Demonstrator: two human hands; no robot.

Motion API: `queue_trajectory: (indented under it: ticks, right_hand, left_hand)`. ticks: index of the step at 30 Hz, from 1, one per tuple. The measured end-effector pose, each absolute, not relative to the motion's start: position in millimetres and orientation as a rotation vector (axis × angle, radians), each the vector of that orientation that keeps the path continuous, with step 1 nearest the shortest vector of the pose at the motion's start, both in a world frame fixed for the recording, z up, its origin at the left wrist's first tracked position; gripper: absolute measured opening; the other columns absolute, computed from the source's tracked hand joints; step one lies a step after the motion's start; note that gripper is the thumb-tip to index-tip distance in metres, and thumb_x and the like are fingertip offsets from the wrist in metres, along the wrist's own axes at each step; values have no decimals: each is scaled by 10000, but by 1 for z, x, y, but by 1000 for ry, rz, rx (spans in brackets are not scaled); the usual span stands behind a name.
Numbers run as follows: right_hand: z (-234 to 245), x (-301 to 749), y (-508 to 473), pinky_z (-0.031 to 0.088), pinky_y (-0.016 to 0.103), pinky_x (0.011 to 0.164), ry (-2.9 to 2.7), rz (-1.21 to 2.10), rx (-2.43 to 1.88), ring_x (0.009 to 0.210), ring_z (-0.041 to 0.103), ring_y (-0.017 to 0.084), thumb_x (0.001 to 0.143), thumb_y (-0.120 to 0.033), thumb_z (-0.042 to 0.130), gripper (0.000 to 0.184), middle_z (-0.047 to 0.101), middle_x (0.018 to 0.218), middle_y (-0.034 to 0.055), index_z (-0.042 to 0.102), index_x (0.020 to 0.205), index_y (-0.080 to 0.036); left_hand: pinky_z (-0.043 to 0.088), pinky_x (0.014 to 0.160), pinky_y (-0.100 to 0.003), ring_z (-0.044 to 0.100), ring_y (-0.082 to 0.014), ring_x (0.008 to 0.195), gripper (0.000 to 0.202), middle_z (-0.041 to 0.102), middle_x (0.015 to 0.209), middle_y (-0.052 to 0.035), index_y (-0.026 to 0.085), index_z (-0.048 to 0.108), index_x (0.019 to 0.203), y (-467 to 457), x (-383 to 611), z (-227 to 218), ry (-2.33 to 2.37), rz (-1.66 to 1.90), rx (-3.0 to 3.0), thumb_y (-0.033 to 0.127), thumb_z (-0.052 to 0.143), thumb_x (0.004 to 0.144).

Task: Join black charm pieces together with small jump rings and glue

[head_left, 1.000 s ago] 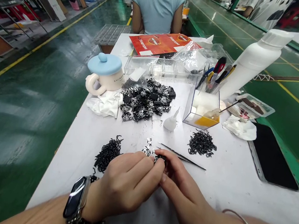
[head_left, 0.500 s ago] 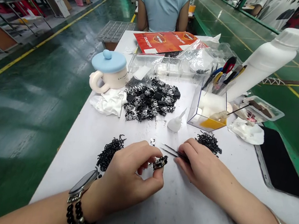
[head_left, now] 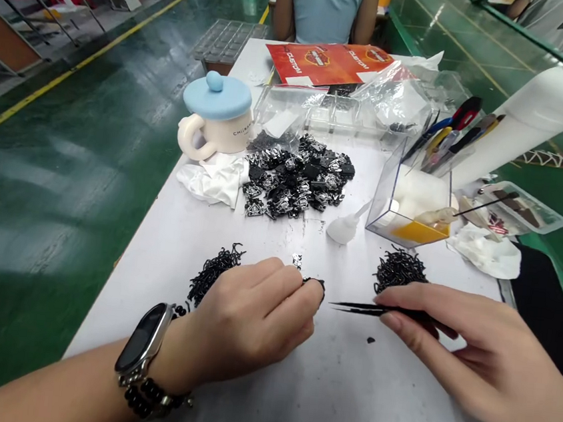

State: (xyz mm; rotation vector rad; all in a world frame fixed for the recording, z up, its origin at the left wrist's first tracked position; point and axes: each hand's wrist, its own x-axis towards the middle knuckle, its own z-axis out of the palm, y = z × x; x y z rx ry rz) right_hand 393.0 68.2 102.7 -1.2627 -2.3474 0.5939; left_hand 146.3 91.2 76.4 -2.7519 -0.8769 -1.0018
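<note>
My left hand (head_left: 261,309) is closed, its fingers pinched round a small black part (head_left: 318,286) that is mostly hidden behind the knuckles. In my right hand (head_left: 468,351) I hold a pair of black tweezers (head_left: 376,309), their tips pointing left, a short way from that part. A pile of thin black curved pieces (head_left: 212,271) lies behind my left hand, and a similar black pile (head_left: 398,270) sits just beyond my right hand. Farther back is a heap of black and silver parts (head_left: 297,179). A tiny dark bit (head_left: 371,340) rests below the tweezers.
A lidded mug (head_left: 224,128) and crumpled tissue (head_left: 214,180) stand at the left edge. A small white squeeze bottle (head_left: 342,229), a clear tool box (head_left: 405,231) and a large white bottle (head_left: 533,116) are right of centre. A person (head_left: 327,8) sits ahead.
My right hand has turned and shifted right and nearer me with the tweezers, now pointing left. My left hand has rolled over, hiding most of the part. The view has shifted slightly.
</note>
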Motion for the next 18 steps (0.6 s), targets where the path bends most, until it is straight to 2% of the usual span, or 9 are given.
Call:
queue_trajectory:
  ticks: [7,12,18]
  right_hand:
    - [97,386,67,469,148,606,-2366,585,-1283,705,604,46,870,-212,542,143,660,869,-54,565,1000,-267]
    - [97,384,68,468,166,602,-2374,601,-1307,710,612,64,871,-215,534,128,663,866,-36,581,984,-251]
    - [94,386,68,424,202,548,-2449,583,-1282,663,597,86,886,-213,499,124,659,820,-11,590,971,-219]
  left_hand:
    - [433,507,-272,483,-140,586,130,558,637,-11,121,589,841,92,146,74,-795,-947,-2831,104,637,722]
    - [415,509,-272,450,-137,575,62,547,632,-8,135,591,829,91,146,74,-794,-889,-2826,130,597,768]
    - [352,474,-275,405,-134,549,92,497,616,10,137,600,877,92,147,75,-740,-759,-2853,152,590,787]
